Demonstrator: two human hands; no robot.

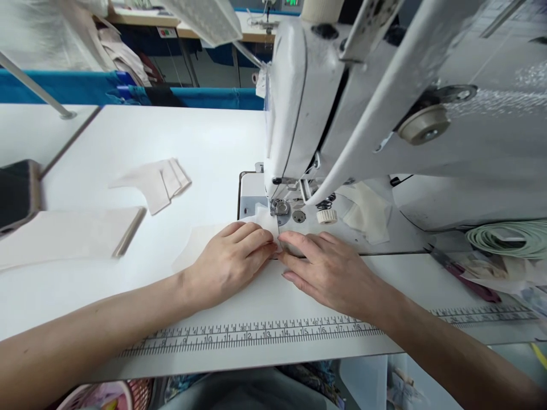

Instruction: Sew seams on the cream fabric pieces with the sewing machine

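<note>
Pressing flat, fingers spread, left hand (233, 259) and right hand (327, 267) on pale fabric piece (200, 242) at presser foot (280, 208)

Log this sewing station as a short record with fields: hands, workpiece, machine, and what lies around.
left hand: left hand flat on the pale fabric piece, fingertips beside the presser foot
right hand: right hand flat on the table, fingers meeting the left hand's
machine: white sewing machine over the white table
left of the hands: cut fabric pieces, fanned; flat fabric stack
front edge: printed ruler strip
right side: coil of green tape
</note>
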